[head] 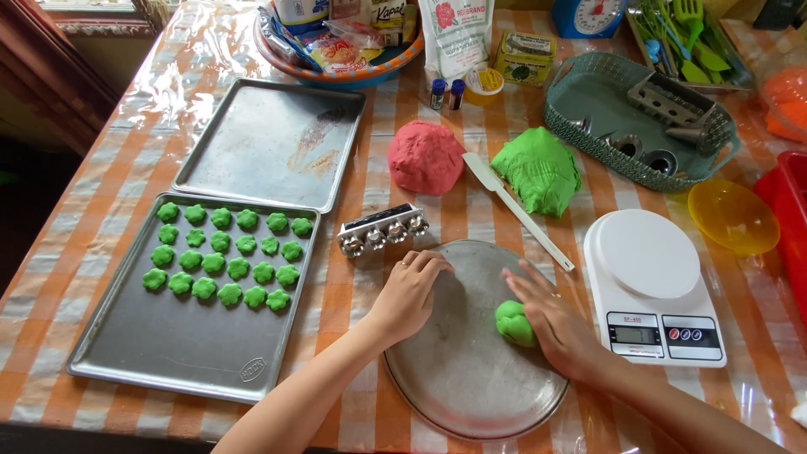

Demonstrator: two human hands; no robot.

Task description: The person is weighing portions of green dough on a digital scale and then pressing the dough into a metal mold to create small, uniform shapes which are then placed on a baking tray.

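Observation:
My right hand [559,324] lies flat on a small lump of green dough [513,322], pressing it against a round metal plate [458,378]. My left hand [412,290] rests with curled fingers on the plate's upper left rim and holds nothing. Just beyond that hand lies a metal cookie mould bar [382,229]. A near baking tray [181,345] holds several small green flower-shaped dough pieces [223,256]. Further back sit a red dough ball [425,155], a large green dough mass [540,171] and a white spatula [517,210].
An empty baking tray [273,143] lies behind the filled one. A white digital scale [656,286] stands right of the plate, a yellow bowl [733,217] beyond it. A green basket [588,97] with metal moulds, a bowl of packets [340,74] and small bottles [447,94] line the back.

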